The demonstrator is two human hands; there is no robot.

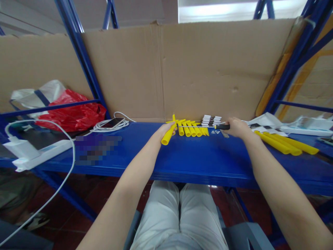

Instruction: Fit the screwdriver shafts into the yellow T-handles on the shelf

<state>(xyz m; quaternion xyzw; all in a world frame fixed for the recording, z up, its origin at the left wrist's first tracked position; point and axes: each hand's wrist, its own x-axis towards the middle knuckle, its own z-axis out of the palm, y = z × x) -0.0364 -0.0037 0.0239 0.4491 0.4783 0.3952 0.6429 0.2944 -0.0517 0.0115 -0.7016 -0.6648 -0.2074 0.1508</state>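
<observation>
Left hand [166,130] is holding a tube [168,137], right hand [238,127] a screwdriver [222,127].
Fingers on both hands are bending snugly around these; more tubes [193,132] are lying between them.

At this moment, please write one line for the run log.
left hand: holding yellow tube | right hand: holding screwdriver | screwdriver: points toward held tube, contact unclear | table: more yellow tubes between hands

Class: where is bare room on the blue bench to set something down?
Bare: the blue bench between left forearm and right forearm, in front of the yellow pieces; also between left forearm and cable coil. Crowded: around the striped stack and yellow tubes at right.
</observation>
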